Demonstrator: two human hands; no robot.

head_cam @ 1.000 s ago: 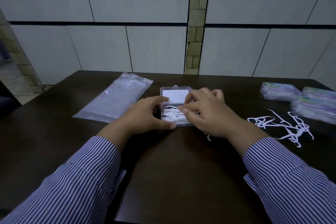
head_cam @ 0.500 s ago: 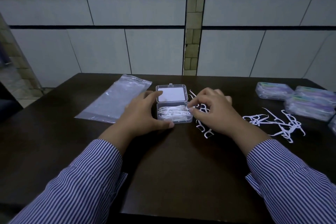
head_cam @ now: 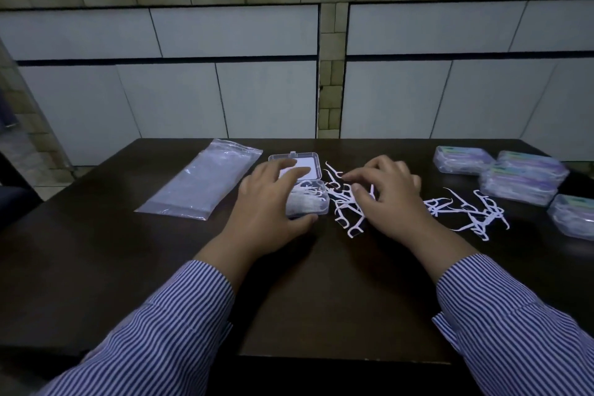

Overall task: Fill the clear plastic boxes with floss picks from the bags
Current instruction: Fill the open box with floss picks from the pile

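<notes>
A small clear plastic box (head_cam: 310, 206) lies open at the table's middle, with white floss picks inside and its lid (head_cam: 308, 160) folded back. My left hand (head_cam: 268, 202) holds the box, thumb at its front edge and fingers reaching over it. Just right of the box lies a loose pile of white floss picks (head_cam: 345, 217). My right hand (head_cam: 392, 199) rests on that pile with spread, bent fingertips touching the picks.
An empty-looking clear bag (head_cam: 205, 183) lies flat to the left of the box. A second scatter of floss picks (head_cam: 475, 212) lies further right. Several closed, filled boxes (head_cam: 520, 186) are grouped at the table's right edge. The dark table (head_cam: 337, 292) ends near my sleeves.
My right hand has come off the box and moved right onto a pile of picks that now lies beside it. My left hand stayed on the box, its fingers reaching further over.
</notes>
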